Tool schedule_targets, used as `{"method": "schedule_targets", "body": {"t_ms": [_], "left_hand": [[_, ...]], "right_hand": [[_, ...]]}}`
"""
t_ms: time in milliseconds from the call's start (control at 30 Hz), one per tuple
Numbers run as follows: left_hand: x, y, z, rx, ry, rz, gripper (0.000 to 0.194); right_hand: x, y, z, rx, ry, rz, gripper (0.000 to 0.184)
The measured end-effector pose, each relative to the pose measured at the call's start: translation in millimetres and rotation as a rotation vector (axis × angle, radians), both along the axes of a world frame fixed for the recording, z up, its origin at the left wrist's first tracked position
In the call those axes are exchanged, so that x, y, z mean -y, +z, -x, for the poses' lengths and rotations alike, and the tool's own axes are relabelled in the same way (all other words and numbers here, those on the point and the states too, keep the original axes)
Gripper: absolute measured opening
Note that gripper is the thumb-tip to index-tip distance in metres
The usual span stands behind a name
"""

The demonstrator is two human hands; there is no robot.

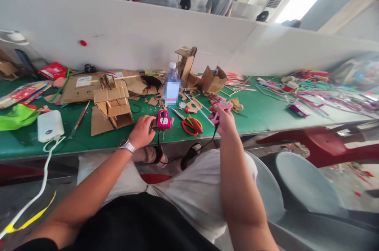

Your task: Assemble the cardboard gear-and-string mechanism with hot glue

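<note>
My right hand point(225, 121) is wrapped around a pink glue gun point(224, 106), held above the table's front edge with its black cord hanging down. Near the same edge, my left hand point(143, 130) has its fingers stretched and a little apart; a small dark patch between thumb and fingers is too unclear to name. Just right of those fingers lies a magenta power strip point(164, 119) with a black plug in it. Scissors and pliers with red and yellow handles point(192, 125) lie between the two hands. A cardboard model point(114, 104) stands left of my left hand.
A water bottle point(172, 85) stands among cardboard scraps, with a cardboard tower point(186, 65) behind it. A white power bank point(50, 125) with a cable sits at the left. Colourful straws point(310, 81) crowd the right. Beyond the white partition point(124, 29), a person point(220, 0) stands.
</note>
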State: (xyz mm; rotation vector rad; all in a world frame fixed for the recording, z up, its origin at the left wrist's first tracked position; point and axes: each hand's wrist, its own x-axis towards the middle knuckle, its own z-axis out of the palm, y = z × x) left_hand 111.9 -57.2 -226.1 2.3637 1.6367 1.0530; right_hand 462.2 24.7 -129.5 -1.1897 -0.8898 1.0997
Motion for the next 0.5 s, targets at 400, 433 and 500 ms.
{"method": "schedule_targets", "body": {"t_ms": [400, 433, 500], "left_hand": [[1.3, 2.8, -0.4, -0.024, -0.005, 0.017, 0.049], [1.4, 3.1, -0.5, -0.027, -0.004, 0.02, 0.049], [1.4, 3.6, -0.6, -0.032, -0.005, 0.025, 0.047]], "right_hand": [[-14.1, -25.5, -3.1, 0.254, 0.133, 0.241, 0.022], [-15.6, -26.3, -1.5, 0.281, 0.153, 0.247, 0.022], [-19.4, -27.5, 1.2, 0.335, 0.178, 0.252, 0.022]]}}
